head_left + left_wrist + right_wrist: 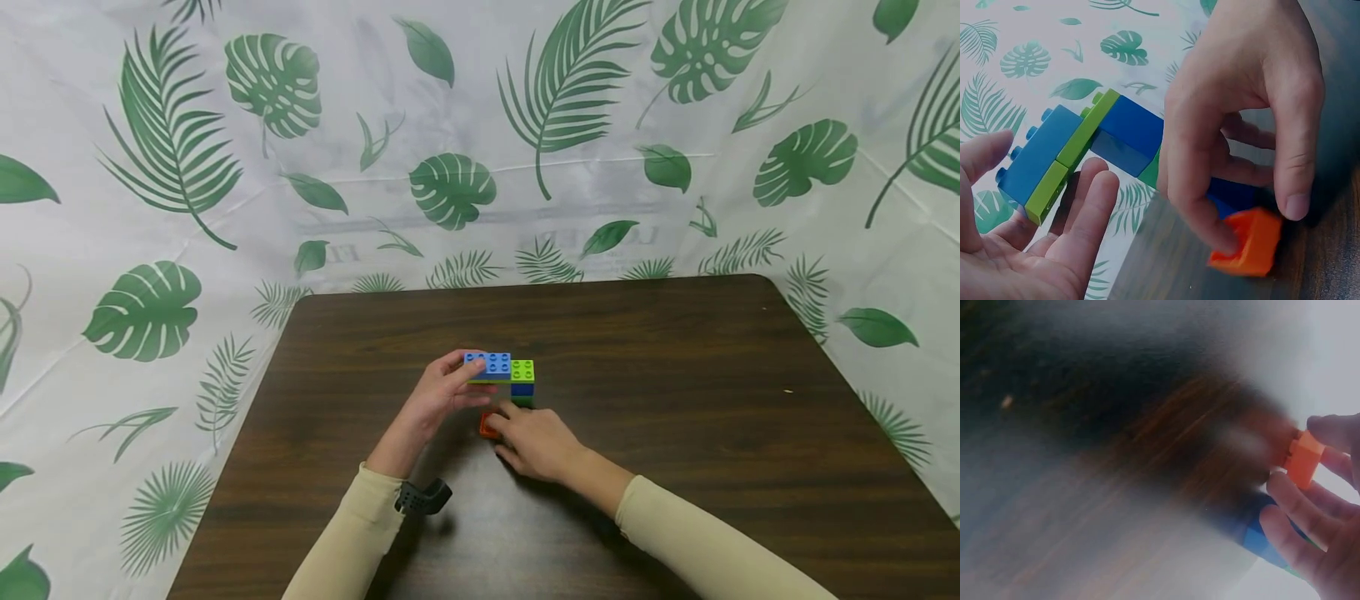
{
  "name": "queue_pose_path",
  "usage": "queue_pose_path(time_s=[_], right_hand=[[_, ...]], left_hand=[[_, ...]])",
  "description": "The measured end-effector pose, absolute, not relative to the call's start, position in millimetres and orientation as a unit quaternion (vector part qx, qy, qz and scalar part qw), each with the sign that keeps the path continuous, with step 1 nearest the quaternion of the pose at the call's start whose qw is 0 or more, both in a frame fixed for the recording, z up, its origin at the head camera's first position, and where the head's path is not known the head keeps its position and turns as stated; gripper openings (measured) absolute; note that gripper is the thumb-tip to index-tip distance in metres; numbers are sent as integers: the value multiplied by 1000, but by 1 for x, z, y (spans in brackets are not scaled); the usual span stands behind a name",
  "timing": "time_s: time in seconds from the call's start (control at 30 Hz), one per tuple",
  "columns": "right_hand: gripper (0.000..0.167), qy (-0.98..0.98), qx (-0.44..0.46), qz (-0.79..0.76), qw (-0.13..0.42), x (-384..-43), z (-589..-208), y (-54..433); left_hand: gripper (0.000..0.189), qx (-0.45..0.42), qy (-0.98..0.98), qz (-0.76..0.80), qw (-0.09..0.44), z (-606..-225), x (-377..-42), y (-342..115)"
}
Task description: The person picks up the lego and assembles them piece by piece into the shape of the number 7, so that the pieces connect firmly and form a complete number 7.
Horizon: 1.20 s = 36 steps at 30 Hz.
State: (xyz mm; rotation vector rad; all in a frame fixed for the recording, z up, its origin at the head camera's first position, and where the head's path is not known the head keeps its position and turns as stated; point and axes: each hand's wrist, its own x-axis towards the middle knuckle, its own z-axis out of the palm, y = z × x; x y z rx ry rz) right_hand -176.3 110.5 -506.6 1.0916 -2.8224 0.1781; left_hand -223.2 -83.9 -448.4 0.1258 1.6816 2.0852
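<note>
A built piece of toy bricks stands on the table: a stack with a blue brick [1129, 140] and a green brick [522, 402] under a lime-green layer [522, 372], and another blue brick [498, 363] on top at the left. My left hand [438, 393] holds that overhanging left end, thumb over the top blue brick and fingers below and behind. In front of the stack, my right hand [542, 443] pinches a small orange-red brick [1261, 247] at the tabletop. It lies tipped on its side, a fingertip at its hollow underside. The right fingers partly hide the stack's lower bricks in the left wrist view.
The dark wood table [675, 375] extends on both sides of the hands. A white sheet with green leaf prints [465, 100] hangs behind and beside it. A black band [423, 497] sits on the left wrist.
</note>
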Motion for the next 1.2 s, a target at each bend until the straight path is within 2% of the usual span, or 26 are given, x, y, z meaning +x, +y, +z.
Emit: queue_pose_path(time_s=[0.13, 0.33, 0.6, 0.8, 1.0, 1.2], right_hand=[[33, -931, 353, 70, 53, -175, -504, 115], [31, -930, 351, 104, 20, -171, -505, 123], [40, -908, 349, 222, -57, -162, -495, 141], [39, -877, 340, 325, -99, -158, -478, 155], [42, -843, 304, 433, -99, -165, -459, 166], [39, -811, 245, 528, -58, -179, -437, 176]], left_hand=[[50, 54, 608, 760, 225, -449, -224, -84], [43, 74, 614, 756, 215, -451, -223, -85], [48, 87, 650, 729, 197, -452, -222, -84], [46, 82, 657, 726, 184, -451, -221, -83], [46, 82, 661, 723, 181, -451, -221, -83], [44, 85, 662, 722, 183, -449, -221, -83]])
